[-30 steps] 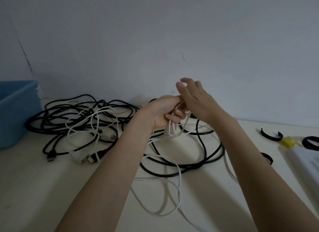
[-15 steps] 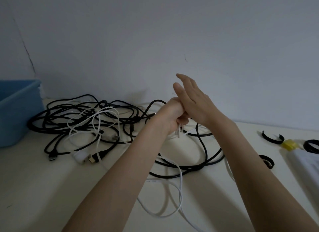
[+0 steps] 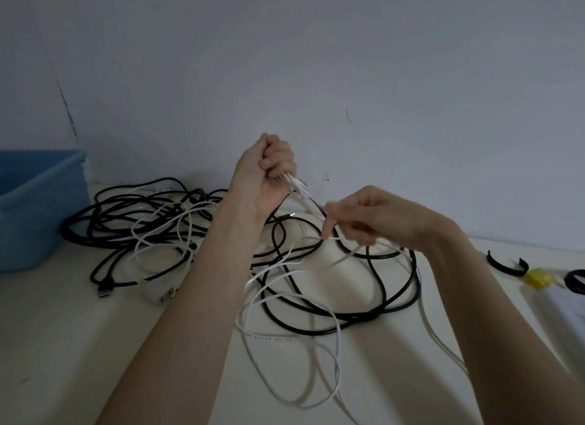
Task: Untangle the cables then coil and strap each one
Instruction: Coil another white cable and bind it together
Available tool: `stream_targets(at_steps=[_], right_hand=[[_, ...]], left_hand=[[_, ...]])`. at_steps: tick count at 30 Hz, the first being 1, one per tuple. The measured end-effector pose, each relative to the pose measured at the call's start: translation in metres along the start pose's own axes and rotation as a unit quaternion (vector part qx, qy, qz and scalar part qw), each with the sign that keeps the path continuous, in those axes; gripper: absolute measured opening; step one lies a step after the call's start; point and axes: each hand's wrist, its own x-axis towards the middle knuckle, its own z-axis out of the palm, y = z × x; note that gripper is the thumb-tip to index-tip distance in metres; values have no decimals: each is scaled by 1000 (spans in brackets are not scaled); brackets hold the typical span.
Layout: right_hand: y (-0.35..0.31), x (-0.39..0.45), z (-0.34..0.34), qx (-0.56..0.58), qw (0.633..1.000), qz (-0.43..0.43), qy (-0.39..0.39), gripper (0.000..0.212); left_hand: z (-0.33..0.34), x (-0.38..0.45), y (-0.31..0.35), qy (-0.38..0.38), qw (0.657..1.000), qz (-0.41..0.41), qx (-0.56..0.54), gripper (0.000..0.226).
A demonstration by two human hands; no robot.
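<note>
Left hand [image 3: 269,174] raised above the table [image 3: 63,345], fist closed around several strands of white cable [image 3: 335,336]; the strands leave the fist toward 4 o'clock. Right hand [image 3: 376,217] sits lower, at 4 o'clock from the left hand and apart from it, fingers curled and pinching a strand of the same white cable. The right hand is motion-blurred; exact finger placement cannot be told.

White cable: slack loops hang from both hands and lie on the table at 6 o'clock of the hands, one run trailing toward the bottom right edge.

Black cables [image 3: 348,317]: one large loop lies on the table beneath the hands, overlapped by the white loops. A denser black tangle lies at 9 o'clock of the hands, with further white strands mixed in and connectors at its near edge.

Blue bin [image 3: 38,203] at the far left, beside the tangle. Black straps [image 3: 506,264] lie at 3 o'clock, well apart from the cables, next to a yellow item [image 3: 538,277].
</note>
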Motion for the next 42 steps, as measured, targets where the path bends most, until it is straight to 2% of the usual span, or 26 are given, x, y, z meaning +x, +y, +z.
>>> stream_targets(at_steps=[2, 3, 5, 8, 10, 12, 15, 18, 21, 23, 25, 27, 29, 31, 33, 35, 36, 38, 42], right_hand=[[3, 3, 7, -31, 994, 64, -77, 52], [6, 4, 9, -52, 990, 100, -83, 57], [15, 7, 7, -124, 978, 162, -37, 62], [25, 9, -1, -234, 954, 183, 46, 60], [28, 5, -8, -184, 965, 164, 89, 54], [31, 0, -16, -64, 982, 133, 116, 45], [39, -5, -26, 107, 978, 89, 156, 38], [41, -5, -28, 197, 970, 50, 132, 16], [41, -4, -29, 227, 966, 35, 116, 18], [39, -4, -26, 168, 973, 62, 148, 17], [35, -1, -22, 40, 973, 107, 202, 18], [32, 4, -17, -102, 948, 139, 267, 29], [30, 11, -13, -218, 904, 147, 337, 44], [30, 18, -8, -262, 879, 148, 369, 52], [27, 21, -6, -223, 894, 163, 353, 42], [22, 21, -7, -57, 923, 159, 346, 20], [19, 20, -8, 46, 924, 149, 348, 16], [16, 17, -12, 181, 916, 106, 341, 23], [13, 10, -14, 255, 908, 42, 331, 25]], left_hand=[[2, -4, 1, -35, 996, -50, 70, 26], [1, -5, 1, -72, 988, -103, 92, 22], [0, -7, 0, -123, 963, -200, 132, 22], [-5, -10, 0, -147, 934, -260, 198, 23], [-5, -9, -1, -165, 922, -288, 199, 26], [-5, -11, 2, -172, 916, -300, 202, 30], [-6, -14, 4, -185, 907, -320, 200, 31], [-5, -16, 2, -203, 902, -327, 198, 32], [-4, -10, 5, -233, 898, -334, 168, 30], [-5, -7, 7, -245, 890, -358, 144, 30], [-4, -6, 4, -229, 891, -361, 153, 30], [-1, -7, -4, -178, 900, -309, 252, 32], [2, -9, -14, -128, 892, -257, 350, 32], [3, -9, -26, -93, 883, -237, 394, 32], [2, -9, -35, -64, 873, -221, 429, 31], [2, -10, -41, -55, 864, -212, 454, 31], [3, -11, -43, -57, 860, -211, 461, 31], [3, -12, -44, -59, 857, -211, 467, 32], [4, -13, -41, -59, 853, -202, 477, 31]])
